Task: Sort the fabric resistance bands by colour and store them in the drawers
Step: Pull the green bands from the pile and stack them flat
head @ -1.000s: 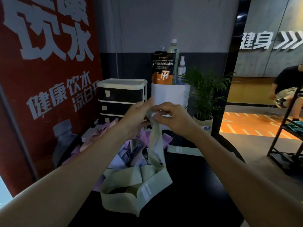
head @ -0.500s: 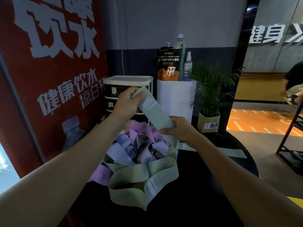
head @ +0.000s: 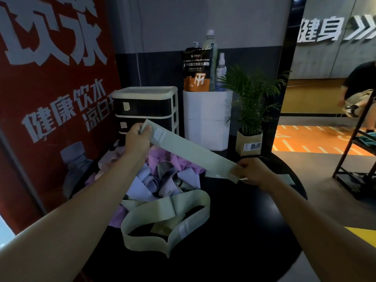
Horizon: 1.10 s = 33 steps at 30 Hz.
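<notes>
A loose green band is laid in open loops near the front edge of the round black tabletop, a white label showing on its right side. Directly behind it, toward the left edge, a tangled pile of purple, lilac and pink bands is heaped; the front of the pile is touched by the green loops.

Above the pile, a second green band, the held band, is stretched flat and taut between both hands, sloping from upper left down to lower right. Its upper end is pinched by the left hand, thumb on top and fingers curled beneath, just in front of the drawers. Its lower end is gripped by the right hand, fingers curled round the fabric, near the right edge of the tabletop. A white label is printed on the held band close to the left hand. Beneath the right hand, a further green strip is lying flat on the tabletop.

At the back edge, a three-drawer unit with dark fronts and a pale frame is placed at the left; all drawers appear closed. Just beside it, to the right, a white cylinder is positioned, carrying an orange-and-black pouch and bottles. A potted plant is set at the back right. A red poster covers the wall at left.
</notes>
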{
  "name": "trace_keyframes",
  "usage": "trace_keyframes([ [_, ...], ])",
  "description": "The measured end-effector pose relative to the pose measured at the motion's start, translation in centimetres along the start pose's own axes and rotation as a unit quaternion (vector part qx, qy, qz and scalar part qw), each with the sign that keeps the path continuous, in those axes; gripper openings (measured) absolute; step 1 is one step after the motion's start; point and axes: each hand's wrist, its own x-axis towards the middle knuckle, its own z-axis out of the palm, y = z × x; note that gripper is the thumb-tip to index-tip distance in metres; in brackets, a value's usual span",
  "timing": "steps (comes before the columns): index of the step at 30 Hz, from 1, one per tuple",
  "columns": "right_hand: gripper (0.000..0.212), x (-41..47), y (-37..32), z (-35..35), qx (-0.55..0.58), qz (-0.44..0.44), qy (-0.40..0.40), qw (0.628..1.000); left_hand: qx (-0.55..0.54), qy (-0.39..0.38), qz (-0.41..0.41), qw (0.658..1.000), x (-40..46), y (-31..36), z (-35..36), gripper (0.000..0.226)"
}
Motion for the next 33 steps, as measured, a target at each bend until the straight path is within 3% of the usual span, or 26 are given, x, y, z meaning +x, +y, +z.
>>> trace_keyframes([
  [2,0.018,-0.3,1.2,-1.3,0.118,0.058,0.011,0.991,0.028,-0.011,-0.019,0.999,0.2,-1.1,1.1,0.012],
  [7,0.014,-0.2,4.2,-4.3,0.217,0.077,0.139,0.963,0.089,-0.059,-0.046,0.993,-0.8,-3.5,6.6,0.008],
  [11,0.020,1.2,7.8,-7.2,0.096,0.050,0.273,0.956,0.230,-0.094,-0.003,0.969,-1.3,-5.4,10.9,0.008],
  [14,0.022,2.3,9.9,-8.7,0.015,0.043,0.317,0.947,0.285,-0.103,0.016,0.953,-1.6,-7.2,13.7,0.016],
  [26,0.015,6.4,14.4,-9.0,-0.039,0.004,0.364,0.930,0.374,-0.108,0.039,0.920,-2.0,-12.8,17.9,0.003],
  [33,0.010,8.1,16.8,-8.1,-0.111,-0.005,0.393,0.913,0.389,-0.125,0.043,0.912,-2.5,-14.1,17.7,0.014],
])
